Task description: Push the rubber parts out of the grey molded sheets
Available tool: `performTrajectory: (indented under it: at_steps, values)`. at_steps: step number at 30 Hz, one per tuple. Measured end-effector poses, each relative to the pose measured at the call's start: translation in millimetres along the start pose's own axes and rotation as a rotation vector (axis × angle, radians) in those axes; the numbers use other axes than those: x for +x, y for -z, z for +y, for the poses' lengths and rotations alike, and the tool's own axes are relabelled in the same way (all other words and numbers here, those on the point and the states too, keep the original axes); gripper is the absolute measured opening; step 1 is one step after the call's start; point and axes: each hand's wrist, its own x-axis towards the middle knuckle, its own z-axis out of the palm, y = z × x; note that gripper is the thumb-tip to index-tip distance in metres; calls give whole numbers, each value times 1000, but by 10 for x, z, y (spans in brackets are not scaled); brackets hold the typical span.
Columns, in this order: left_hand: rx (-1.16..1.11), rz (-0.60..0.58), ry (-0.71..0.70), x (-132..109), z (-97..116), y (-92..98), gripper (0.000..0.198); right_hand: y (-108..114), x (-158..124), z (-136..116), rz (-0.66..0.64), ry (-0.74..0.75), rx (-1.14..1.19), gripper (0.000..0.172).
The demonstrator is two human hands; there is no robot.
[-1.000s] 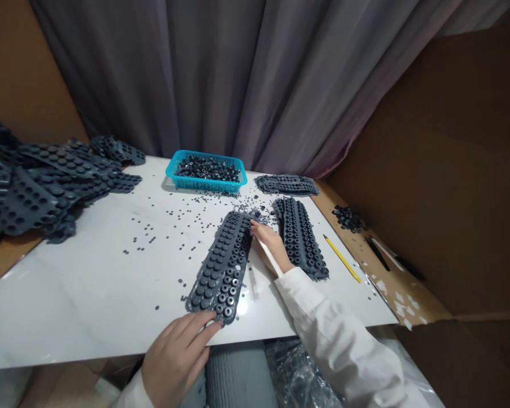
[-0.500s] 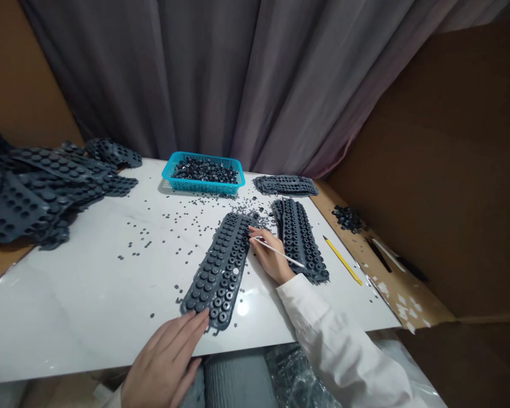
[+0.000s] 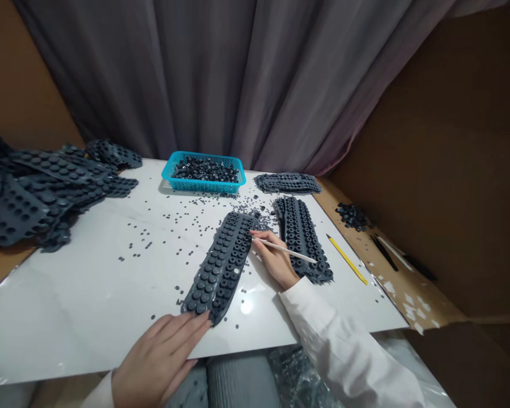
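Observation:
A dark grey rubber sheet (image 3: 223, 258) with rows of round studs and ring-shaped cups lies slantwise on the white table. On its near end rest the outstretched fingers of my left hand (image 3: 164, 345), the thumb apart near the table edge. My right hand (image 3: 276, 258) pinches a thin white stick (image 3: 297, 255) at the sheet's far right edge; the stick's working tip is hidden by the fingers. One small white dot (image 3: 236, 271) shows among the cups. Beside my right hand lies a stack of similar sheets (image 3: 300, 232).
A blue basket (image 3: 204, 186) of small black parts stands at the back. More sheets are heaped at left (image 3: 38, 192) and stacked at back right (image 3: 287, 182). A yellow pencil (image 3: 347, 259), black bits (image 3: 352, 217) and white scraps (image 3: 412, 306) lie at right. Small dark discs litter the table (image 3: 89, 317).
The sheet's near right edge has tilted, so its cups look darker. My right hand and the stick have shifted slightly right, and the stick lies flatter. My left hand stays on the near end.

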Motion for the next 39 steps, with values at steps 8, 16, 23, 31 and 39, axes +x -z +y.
performTrajectory:
  at_steps: [8,16,23,31,39]
  values:
    - [-194,-79,-45,156,-302,461,26,-40,-11,-44,12,-15,31,12]
    - [-549,-209,142,1396,-759,-9,12,-86,-78,-87,20,-31,18,15]
    - [-619,-210,116,1564,-891,-417,16,-80,-72,-103,-10,-82,59,10]
    - [-690,-160,126,1509,-932,-499,9,-100,-67,-135,-151,-3,99,3]
    - [-710,-154,206,1530,-894,-500,3,-83,-69,-143,-244,-80,146,7]
